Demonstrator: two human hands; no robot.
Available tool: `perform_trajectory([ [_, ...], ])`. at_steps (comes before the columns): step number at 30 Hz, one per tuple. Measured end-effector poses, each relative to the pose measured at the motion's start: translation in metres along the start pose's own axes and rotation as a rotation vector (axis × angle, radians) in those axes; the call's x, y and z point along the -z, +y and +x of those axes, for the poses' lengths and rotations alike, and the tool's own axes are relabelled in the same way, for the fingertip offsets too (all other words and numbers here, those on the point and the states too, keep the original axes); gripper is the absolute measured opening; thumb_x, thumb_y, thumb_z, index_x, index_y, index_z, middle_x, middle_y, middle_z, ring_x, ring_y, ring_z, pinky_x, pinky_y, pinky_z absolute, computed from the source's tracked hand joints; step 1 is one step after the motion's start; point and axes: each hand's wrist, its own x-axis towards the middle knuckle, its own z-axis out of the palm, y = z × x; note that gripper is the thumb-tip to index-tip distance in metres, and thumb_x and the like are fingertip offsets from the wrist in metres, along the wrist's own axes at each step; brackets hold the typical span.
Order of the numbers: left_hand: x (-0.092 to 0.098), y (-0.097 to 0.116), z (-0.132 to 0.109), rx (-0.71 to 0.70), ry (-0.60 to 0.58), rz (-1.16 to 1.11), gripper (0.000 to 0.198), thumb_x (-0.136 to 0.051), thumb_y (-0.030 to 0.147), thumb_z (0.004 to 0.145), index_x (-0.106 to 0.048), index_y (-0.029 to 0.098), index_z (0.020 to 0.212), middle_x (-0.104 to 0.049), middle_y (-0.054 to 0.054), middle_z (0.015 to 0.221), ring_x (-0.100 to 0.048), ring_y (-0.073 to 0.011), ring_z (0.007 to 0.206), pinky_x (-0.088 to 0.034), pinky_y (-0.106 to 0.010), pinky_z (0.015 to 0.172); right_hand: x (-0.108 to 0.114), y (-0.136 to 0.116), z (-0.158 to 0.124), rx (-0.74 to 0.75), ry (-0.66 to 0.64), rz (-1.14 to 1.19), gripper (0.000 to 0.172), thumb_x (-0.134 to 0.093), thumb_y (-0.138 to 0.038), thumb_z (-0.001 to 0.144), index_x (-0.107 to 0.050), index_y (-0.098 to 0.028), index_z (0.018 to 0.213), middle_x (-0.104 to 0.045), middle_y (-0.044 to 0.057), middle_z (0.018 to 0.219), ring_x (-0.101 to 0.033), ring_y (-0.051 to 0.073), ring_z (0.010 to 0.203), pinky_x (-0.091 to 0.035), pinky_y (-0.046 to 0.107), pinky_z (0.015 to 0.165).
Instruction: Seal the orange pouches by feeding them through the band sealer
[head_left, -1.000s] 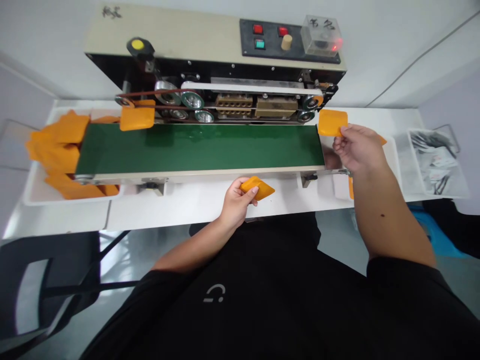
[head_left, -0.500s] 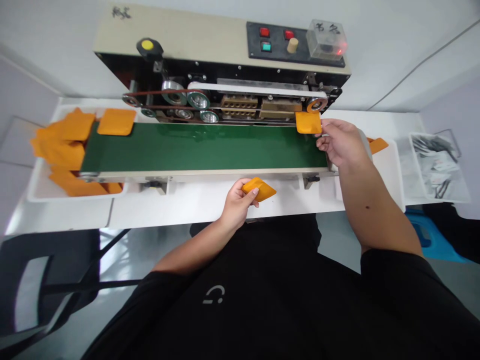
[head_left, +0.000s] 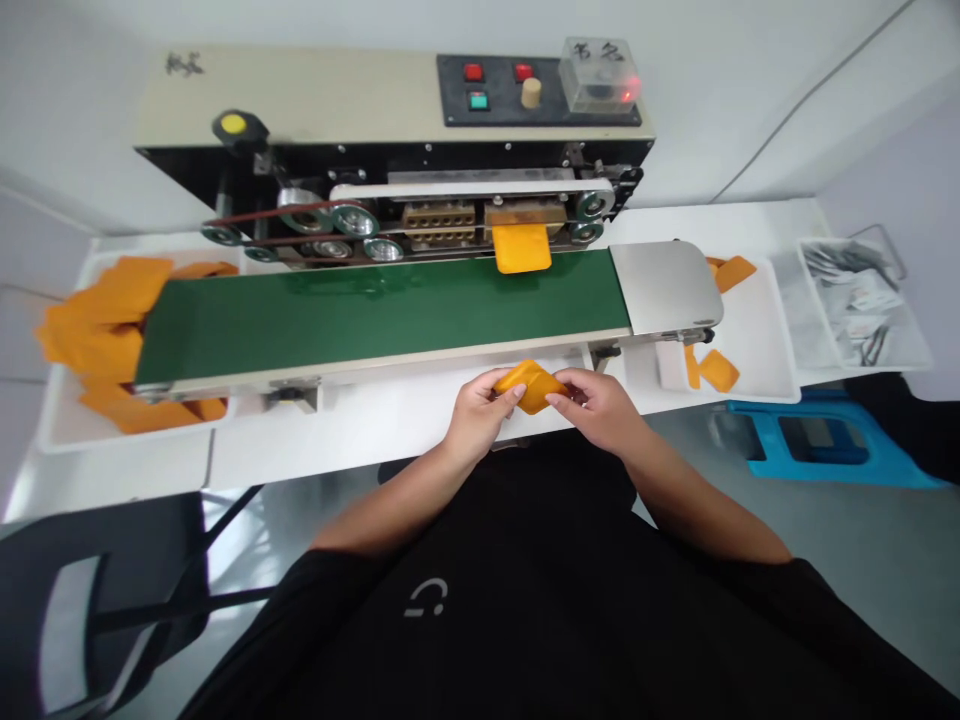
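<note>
Both hands pinch one small orange pouch (head_left: 531, 384) in front of my chest, just below the near edge of the belt. My left hand (head_left: 478, 412) grips its left corner, thumb on top. On the opposite corner, the thumb and fingers of my right hand (head_left: 600, 408) are closed. Beyond them, a second orange pouch (head_left: 523, 248) hangs from the band sealing machine (head_left: 315, 95), its upper edge in the sealing bars and its body over the green conveyor belt (head_left: 390, 310).
At the belt's left end, a white bin (head_left: 56, 425) holds a heap of orange pouches (head_left: 112, 310). Right of the metal end plate (head_left: 667, 285) stands a white tray (head_left: 765, 340) with a few pouches. Farther right is a clear bin (head_left: 911, 340) of small packets; a blue stool (head_left: 757, 440) stands below.
My right hand has let go of the pouch at the machine and come down to the one in my left hand. The released pouch has travelled left along the sealer. The view has shifted right.
</note>
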Motion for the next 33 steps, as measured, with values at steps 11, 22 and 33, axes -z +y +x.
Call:
perform_trajectory([
  [11, -0.004, 0.008, 0.003, -0.118, -0.104, 0.162, 0.046, -0.086, 0.056, 0.094, -0.084, 0.022, 0.124, -0.082, -0.009, 0.111, -0.071, -0.0159, 0.08, -0.053, -0.025, 0.064, 0.018, 0.009, 0.0, -0.097, 0.084, 0.243, 0.033, -0.079, -0.051, 0.096, -0.073, -0.021, 0.084, -0.072, 0.001, 0.073, -0.061, 0.014, 0.061, -0.047, 0.027, 0.059],
  [22, 0.007, 0.006, 0.001, -0.093, -0.03, 0.144, 0.038, -0.085, 0.053, 0.096, -0.081, 0.021, 0.116, -0.081, -0.01, 0.11, -0.074, -0.016, 0.081, -0.055, -0.025, 0.065, 0.073, 0.008, 0.012, -0.076, 0.609, 0.577, 0.042, -0.092, -0.058, 0.086, -0.066, -0.025, 0.09, -0.059, -0.004, 0.062, -0.051, 0.011, 0.051, -0.038, 0.023, 0.048],
  [33, 0.015, 0.003, 0.0, -0.087, -0.017, 0.131, 0.035, -0.085, 0.052, 0.096, -0.08, 0.02, 0.111, -0.081, -0.009, 0.107, -0.073, -0.0152, 0.08, -0.054, -0.025, 0.066, 0.138, 0.007, 0.068, -0.253, 0.519, 0.614, 0.025, -0.084, -0.029, 0.096, -0.064, -0.022, 0.082, -0.065, 0.001, 0.067, -0.055, 0.011, 0.052, -0.039, 0.021, 0.044],
])
